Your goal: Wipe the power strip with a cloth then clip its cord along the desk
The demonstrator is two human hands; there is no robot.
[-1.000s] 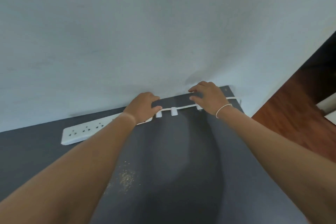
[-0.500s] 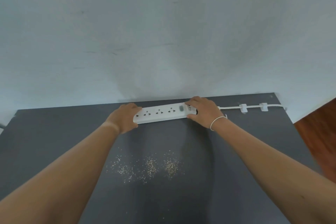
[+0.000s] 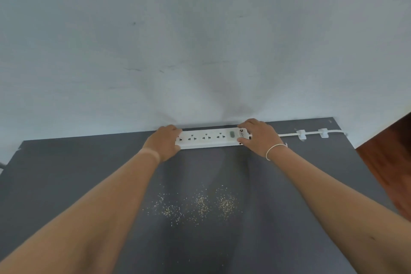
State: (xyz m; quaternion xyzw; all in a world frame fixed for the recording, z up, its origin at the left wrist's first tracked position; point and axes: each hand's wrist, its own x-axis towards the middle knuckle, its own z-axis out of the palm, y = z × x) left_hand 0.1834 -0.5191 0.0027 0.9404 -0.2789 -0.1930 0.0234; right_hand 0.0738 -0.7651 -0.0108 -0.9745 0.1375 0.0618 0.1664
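A: Where's the task at?

B: Looks near the end, imo. The power strip [image 3: 206, 139] lies flat at the back of the counter [image 3: 66, 162], close along the wall [image 3: 200, 40], at about 12 o'clock from the person. Its cord [image 3: 289, 134] runs off toward 3 o'clock and sits in two white clips [image 3: 300, 134], w/ the second clip [image 3: 323, 133] just beside the first.

A: So clipping's done?

B: For the stretch I can see, yes. Wiping, can't confirm. No cloth in view anywhere. Also there's a scatter of pale crumbs [image 3: 200, 204] at 6 o'clock from the strip, well apart from it, so the counter itself isn't clean.

A: Hands?

B: Left hand [image 3: 165, 142] wraps the strip's left end, fingers curled over the far edge, so that grip is pressed onto the strip. Right hand [image 3: 258, 138] does the same on the end w/ the switch [image 3: 232, 134]. Prob. just squaring it against the wall.

A: What can't you make out?

B: Left hand covers the strip's end socket. Right hand hides where the cord leaves the strip. Past the second clip the cord drops off the counter's corner, so the plug and any more clips are out of sight. Logo's too blurry to read.
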